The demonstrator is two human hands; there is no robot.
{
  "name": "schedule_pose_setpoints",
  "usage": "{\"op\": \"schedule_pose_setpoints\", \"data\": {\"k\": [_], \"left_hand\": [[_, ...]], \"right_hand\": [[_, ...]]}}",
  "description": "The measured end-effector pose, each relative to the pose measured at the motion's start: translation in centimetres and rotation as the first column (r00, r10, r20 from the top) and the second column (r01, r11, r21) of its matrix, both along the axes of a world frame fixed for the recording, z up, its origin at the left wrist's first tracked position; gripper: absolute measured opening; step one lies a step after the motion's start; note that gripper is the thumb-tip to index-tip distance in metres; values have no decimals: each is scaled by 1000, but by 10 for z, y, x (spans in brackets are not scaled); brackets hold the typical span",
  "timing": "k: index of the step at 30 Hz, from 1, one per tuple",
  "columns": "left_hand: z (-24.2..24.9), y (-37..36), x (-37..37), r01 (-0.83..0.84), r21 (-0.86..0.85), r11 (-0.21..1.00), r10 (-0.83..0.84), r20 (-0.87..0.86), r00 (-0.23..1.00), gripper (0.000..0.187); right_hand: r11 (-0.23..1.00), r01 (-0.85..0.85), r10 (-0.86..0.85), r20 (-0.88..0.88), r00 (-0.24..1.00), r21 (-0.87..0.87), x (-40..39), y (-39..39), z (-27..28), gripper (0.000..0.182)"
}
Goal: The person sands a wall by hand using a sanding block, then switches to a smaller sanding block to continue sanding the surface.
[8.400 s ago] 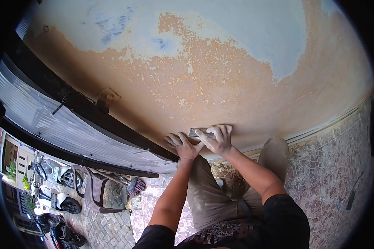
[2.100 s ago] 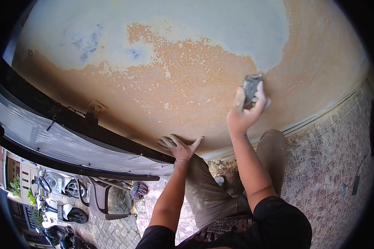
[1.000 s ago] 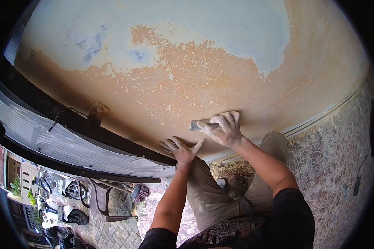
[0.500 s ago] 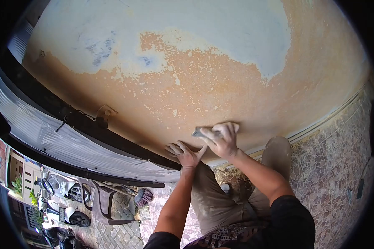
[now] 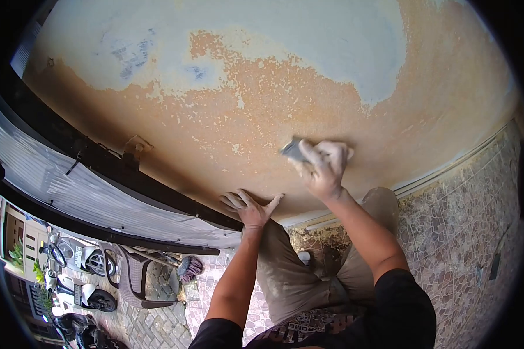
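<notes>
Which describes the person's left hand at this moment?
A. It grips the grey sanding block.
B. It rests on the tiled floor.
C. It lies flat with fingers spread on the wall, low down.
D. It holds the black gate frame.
C. The left hand is pressed open against the wall near its base, while the right hand holds the sanding block higher up on the wall.

This is looking like the outdoor forecourt of a home on a residential street. An exterior wall (image 5: 262,104) is showing weathered orange plaster with pale paint peeling away in patches. Patterned stone tiles (image 5: 460,232) are covering the floor. A dark metal gate (image 5: 99,186) is standing beside the wall, and past it scooters (image 5: 78,273) are sitting parked on block paving near a plastic chair (image 5: 135,279).
</notes>
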State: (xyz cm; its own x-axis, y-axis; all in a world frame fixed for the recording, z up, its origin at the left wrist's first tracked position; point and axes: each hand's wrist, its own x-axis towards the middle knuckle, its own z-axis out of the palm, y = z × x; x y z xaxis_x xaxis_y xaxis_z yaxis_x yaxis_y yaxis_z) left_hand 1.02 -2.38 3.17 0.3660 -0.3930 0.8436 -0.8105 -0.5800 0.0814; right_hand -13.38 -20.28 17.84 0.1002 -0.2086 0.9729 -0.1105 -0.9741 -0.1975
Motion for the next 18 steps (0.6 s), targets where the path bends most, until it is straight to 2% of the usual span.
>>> {"op": "schedule_pose_setpoints", "data": {"k": [1, 2, 4, 6, 7, 8, 10, 11, 13, 14, 15, 16, 18], "left_hand": [[-3, 4, -2, -2, 15, 1000, 2, -5, 1000, 148], [-6, 4, -1, -14, 18, 1000, 15, -33, 999, 150], [-3, 0, 2, -17, 8, 1000, 17, -49, 999, 151], [-1, 0, 1, -31, 19, 999, 31, 5, 1000, 150], [-2, 0, 1, -35, 14, 999, 35, 1, 999, 149], [-5, 1, 2, -34, 14, 999, 33, 2, 999, 149], [-7, 2, 5, 2, 15, 1000, -2, 2, 1000, 149], [-8, 5, 3, 1, 21, 1000, -1, 1, 1000, 149], [-1, 3, -1, -38, 42, 998, 39, -21, 999, 149], [-3, 5, -1, -50, 55, 997, 52, -28, 998, 149], [-3, 2, 0, -26, 29, 999, 27, -28, 999, 149], [-4, 0, 1, 2, -3, 1000, -2, -25, 1000, 149], [-3, -1, 2, 3, -5, 1000, -3, -8, 1000, 149]], "right_hand": [[992, -9, -20, 235, 972, 122, 6, -10, 19, 58], [970, 35, -104, 279, 955, 240, -1, -16, 46, 54], [885, -60, -162, 426, 890, 462, -5, -28, 62, 53], [897, -141, -86, 479, 874, 419, 19, -5, 36, 54], [974, -48, -19, 288, 957, 222, 20, 6, 7, 55], [1000, -3, 3, 69, 998, -2, 20, 18, -24, 56], [982, -128, 73, -344, 936, -141, 12, 32, -58, 55], [982, -130, 76, -345, 936, -135, 12, 33, -65, 55], [997, -76, 77, -72, 994, 13, 11, 28, -38, 54], [991, -20, 9, 87, 996, 130, 13, 24, -18, 53], [959, -92, 30, 227, 974, 267, 14, 17, 2, 52], [938, -20, -86, 290, 953, 346, 9, 8, 33, 51], [821, -286, -51, 563, 825, 494, 15, 3, 50, 52]]}}
